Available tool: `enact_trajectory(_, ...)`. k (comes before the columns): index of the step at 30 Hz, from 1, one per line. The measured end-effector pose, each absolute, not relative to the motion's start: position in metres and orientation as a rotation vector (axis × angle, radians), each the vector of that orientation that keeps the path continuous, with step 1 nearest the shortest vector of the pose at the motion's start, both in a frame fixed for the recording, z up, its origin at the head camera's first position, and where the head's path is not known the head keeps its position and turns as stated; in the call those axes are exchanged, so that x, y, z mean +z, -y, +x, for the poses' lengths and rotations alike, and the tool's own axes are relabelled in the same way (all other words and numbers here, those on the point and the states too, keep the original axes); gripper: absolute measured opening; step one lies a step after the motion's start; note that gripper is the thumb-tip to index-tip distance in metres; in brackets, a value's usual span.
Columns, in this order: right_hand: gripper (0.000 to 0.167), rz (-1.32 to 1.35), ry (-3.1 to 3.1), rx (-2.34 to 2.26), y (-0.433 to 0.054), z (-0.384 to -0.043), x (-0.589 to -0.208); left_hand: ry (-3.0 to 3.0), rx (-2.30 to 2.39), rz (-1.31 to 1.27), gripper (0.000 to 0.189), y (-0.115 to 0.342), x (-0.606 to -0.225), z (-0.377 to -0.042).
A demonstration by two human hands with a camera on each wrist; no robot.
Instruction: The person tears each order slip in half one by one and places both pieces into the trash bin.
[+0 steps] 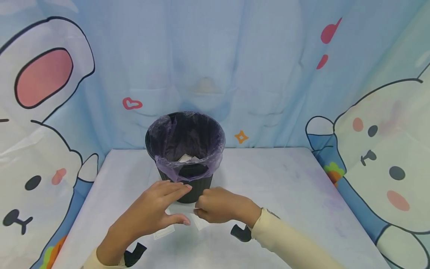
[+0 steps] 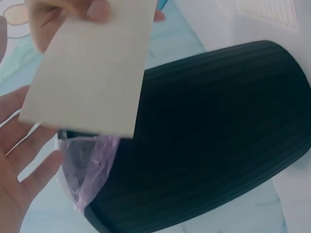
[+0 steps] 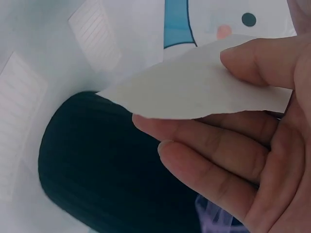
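My right hand [image 1: 221,205] pinches a piece of plain off-white paper [image 3: 189,87] between thumb and fingers, in front of the bin. The paper [image 2: 92,77] hangs flat before the dark bin wall in the left wrist view. With fingers straight and thumb spread, my left hand [image 1: 151,209] is held just left of the right one. Its fingers [image 2: 41,172] come close to the paper's edge; whether they touch it I cannot tell. Behind both hands stands a black bin [image 1: 198,190] lined with a purple translucent bag [image 1: 205,170].
White scraps [image 1: 185,158] lie inside the bin. On the white table [image 1: 268,179], lined paper pieces [image 3: 95,36] lie near the bin's base. Black bands [image 1: 241,233] show at both wrists. A blue cartoon-printed curtain [image 1: 268,74] hangs behind and beside the table.
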State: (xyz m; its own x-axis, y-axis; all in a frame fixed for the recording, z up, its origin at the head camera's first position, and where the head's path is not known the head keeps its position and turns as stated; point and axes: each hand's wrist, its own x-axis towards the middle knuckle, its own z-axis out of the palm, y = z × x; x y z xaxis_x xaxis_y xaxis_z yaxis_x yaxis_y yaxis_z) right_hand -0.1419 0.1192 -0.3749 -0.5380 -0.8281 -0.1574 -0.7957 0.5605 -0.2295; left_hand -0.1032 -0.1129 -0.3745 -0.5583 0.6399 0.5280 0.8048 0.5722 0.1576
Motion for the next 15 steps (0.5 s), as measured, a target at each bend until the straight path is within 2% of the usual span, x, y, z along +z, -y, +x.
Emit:
enact_trajectory(6, 0.033, -1.343, -2.524, -0.132, -0.108, -0.14, -0.373, 2.513, -0.507, -1.178, 0.068, 0.108, -0.375, -0.103)
enact_trajectory(15, 0.035, -1.333, -2.534, -0.106, -0.106, -0.141, -0.37, 2.668, -0.435, -1.235, 0.027, 0.106, -0.375, -0.104)
